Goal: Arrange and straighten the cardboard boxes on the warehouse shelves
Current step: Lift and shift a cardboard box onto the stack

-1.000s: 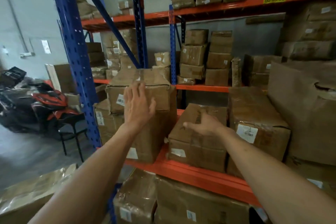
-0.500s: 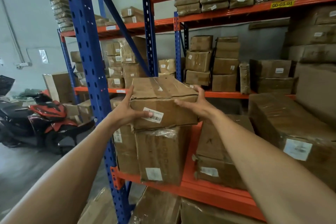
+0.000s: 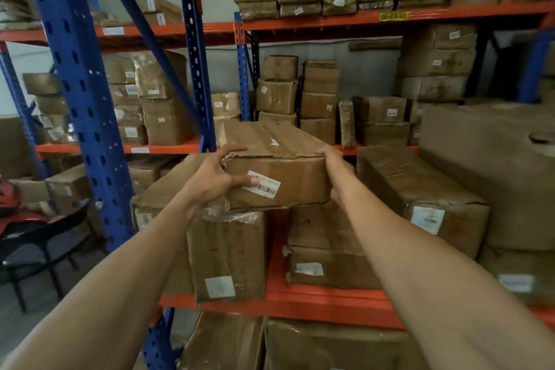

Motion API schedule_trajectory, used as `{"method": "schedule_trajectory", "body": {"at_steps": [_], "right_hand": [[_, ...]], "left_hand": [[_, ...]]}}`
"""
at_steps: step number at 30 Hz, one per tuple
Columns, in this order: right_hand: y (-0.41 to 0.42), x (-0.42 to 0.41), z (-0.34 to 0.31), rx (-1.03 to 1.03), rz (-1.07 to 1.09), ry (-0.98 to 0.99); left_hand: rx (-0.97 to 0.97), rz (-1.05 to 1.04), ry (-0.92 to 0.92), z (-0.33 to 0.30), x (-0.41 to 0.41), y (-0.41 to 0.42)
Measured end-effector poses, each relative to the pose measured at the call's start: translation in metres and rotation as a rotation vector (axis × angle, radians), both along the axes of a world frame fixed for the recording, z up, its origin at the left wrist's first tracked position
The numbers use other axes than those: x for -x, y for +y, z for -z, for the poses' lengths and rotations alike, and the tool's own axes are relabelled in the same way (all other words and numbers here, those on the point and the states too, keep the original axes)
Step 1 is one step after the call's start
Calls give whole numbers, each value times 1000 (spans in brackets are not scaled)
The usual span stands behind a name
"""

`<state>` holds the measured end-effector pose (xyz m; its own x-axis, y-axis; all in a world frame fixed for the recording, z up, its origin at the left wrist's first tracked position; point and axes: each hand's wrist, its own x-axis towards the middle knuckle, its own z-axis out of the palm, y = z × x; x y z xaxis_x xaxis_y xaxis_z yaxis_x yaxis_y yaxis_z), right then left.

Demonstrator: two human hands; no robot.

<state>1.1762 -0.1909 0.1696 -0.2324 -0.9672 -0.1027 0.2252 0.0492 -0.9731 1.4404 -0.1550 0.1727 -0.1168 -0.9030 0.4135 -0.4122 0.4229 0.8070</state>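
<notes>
A flat cardboard box with a barcode label (image 3: 297, 168) sits on top of a taller wrapped box (image 3: 229, 252) on the orange shelf (image 3: 324, 300). My left hand (image 3: 210, 183) grips its front left corner, thumb on the front face, fingers over the top edge. My right hand (image 3: 333, 171) holds its right side. The box's right end overhangs a lower box (image 3: 324, 249). A long box with a white label (image 3: 417, 186) lies to the right on the same shelf.
A blue upright post (image 3: 81, 99) stands at the left of the rack. Stacked boxes (image 3: 318, 99) fill the rear shelves. A large brown box (image 3: 492, 165) sits at far right. A black chair (image 3: 45, 249) and a red scooter (image 3: 9, 204) stand at left.
One second ago my hands rested flat on separate boxes. Both then took hold of the top box, which has since turned slightly and shifted right in view.
</notes>
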Motion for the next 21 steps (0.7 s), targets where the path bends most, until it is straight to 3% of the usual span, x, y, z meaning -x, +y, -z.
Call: {"method": "schedule_trajectory", "body": {"at_steps": [9, 12, 16, 18, 21], "right_hand": [[29, 95, 53, -154, 182, -172], [33, 106, 67, -179, 201, 56], [29, 107, 64, -244, 191, 321], [27, 103, 58, -243, 244, 566], [26, 96, 49, -208, 295, 1092]], "left_hand": [[-108, 175, -165, 24, 103, -36], [-199, 149, -182, 61, 110, -47], [-241, 115, -372, 67, 109, -58], [-251, 95, -409, 67, 111, -60], [-263, 96, -449, 69, 111, -59]]}}
